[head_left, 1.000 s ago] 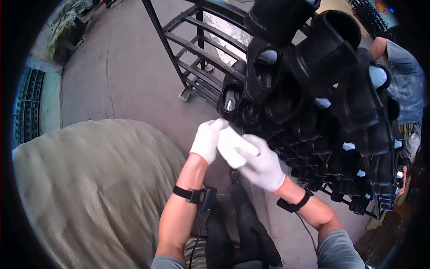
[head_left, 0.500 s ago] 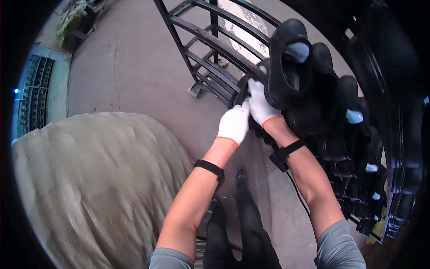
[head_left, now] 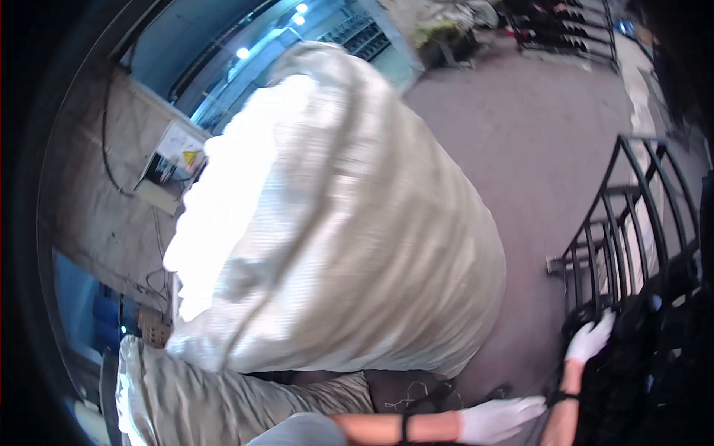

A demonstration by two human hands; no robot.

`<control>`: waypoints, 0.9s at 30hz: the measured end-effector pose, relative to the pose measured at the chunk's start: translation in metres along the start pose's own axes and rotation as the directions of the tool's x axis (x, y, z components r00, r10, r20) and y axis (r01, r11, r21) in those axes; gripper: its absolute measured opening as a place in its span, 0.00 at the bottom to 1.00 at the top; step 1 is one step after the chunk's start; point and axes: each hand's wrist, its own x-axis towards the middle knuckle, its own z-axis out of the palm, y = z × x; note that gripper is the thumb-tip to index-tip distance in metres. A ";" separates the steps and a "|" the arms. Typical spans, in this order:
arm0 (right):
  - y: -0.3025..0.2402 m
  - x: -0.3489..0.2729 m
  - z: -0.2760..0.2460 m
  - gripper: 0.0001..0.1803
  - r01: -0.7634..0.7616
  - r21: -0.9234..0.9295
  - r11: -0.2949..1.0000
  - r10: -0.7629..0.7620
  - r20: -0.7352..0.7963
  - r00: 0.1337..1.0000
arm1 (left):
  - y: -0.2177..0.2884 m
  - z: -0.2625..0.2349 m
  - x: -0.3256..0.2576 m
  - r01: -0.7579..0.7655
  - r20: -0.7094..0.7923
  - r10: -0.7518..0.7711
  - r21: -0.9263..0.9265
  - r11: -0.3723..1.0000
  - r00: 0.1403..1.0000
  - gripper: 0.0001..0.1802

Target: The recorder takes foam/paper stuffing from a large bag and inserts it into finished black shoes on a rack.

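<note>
My left hand (head_left: 503, 419), in a white glove, reaches across the bottom of the view with its fingers stretched out and nothing seen in them. Farther right, my right hand (head_left: 590, 339), also gloved in white, is against dark shoes (head_left: 639, 334) at the near end of a black metal rack (head_left: 611, 223). Blur and the dark shoes hide whether its fingers grip one. Left of both hands stands a large pale woven sack (head_left: 394, 223), its open side showing a bright white filling (head_left: 238, 193).
A second, lower woven sack (head_left: 223, 398) lies at the lower left. Behind stands a wall (head_left: 89, 201) with a cable and a sign, beside a window (head_left: 245, 59). Another loaded rack (head_left: 561, 30) is at the far right, across the grey floor (head_left: 483, 119).
The view has swung left, bringing the big sack to the middle. My left hand has come away from the shoe and my right hand; the right stays by the shoes on the rack.
</note>
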 end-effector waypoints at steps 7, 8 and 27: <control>-0.437 0.041 -0.314 0.30 0.394 0.914 0.096 -0.457 -0.312 0.833 | 0.272 -0.385 -0.200 0.378 -0.787 0.022 0.321 0.868 0.617 0.20; -0.486 0.058 -0.349 0.28 0.602 0.797 0.045 -0.621 -0.450 0.641 | 0.257 -0.433 -0.213 0.552 -0.833 0.109 0.450 0.702 0.542 0.19; -0.713 0.066 -0.313 0.19 0.701 0.127 0.701 -0.674 0.437 0.595 | 0.127 -0.607 -0.280 0.360 -0.755 -0.297 -0.086 0.929 0.585 0.27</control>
